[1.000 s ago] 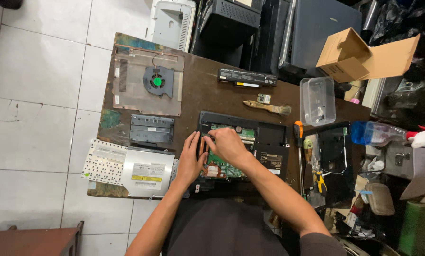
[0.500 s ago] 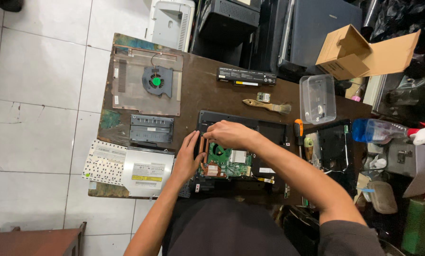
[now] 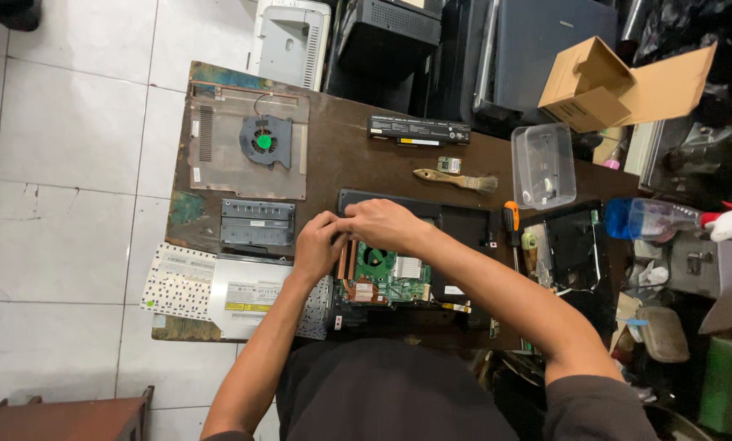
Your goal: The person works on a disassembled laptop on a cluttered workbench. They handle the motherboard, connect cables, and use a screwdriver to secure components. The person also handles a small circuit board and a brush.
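1. Head view, far left of the brown wooden table (image 3: 333, 155): a white keyboard sheet (image 3: 176, 282) hangs over the near-left edge, touching a flat silver optical drive (image 3: 247, 296).
2. Behind these lie a grey ribbed cover plate (image 3: 257, 223) and, farther back, a grey laptop base panel with a round black fan (image 3: 247, 140).
3. The left hand (image 3: 317, 249) is at the left rear corner of the opened black laptop chassis (image 3: 419, 261), its fingers curled and pinched at the corner; what they grip is too small to tell.
4. The right hand (image 3: 382, 222) meets it there, fingertips touching those of the left hand, fingers bent over the same spot; whether they hold anything cannot be told.
5. Just below the hands, inside the chassis, the green circuit board with copper heat pipe (image 3: 386, 273) lies exposed.
6. Farther back sit a long black battery pack (image 3: 419, 130) and a wooden-handled brush (image 3: 456, 178).
7. Right of the chassis lies an orange-handled screwdriver (image 3: 511, 224); behind it stands a clear plastic box (image 3: 543, 166).
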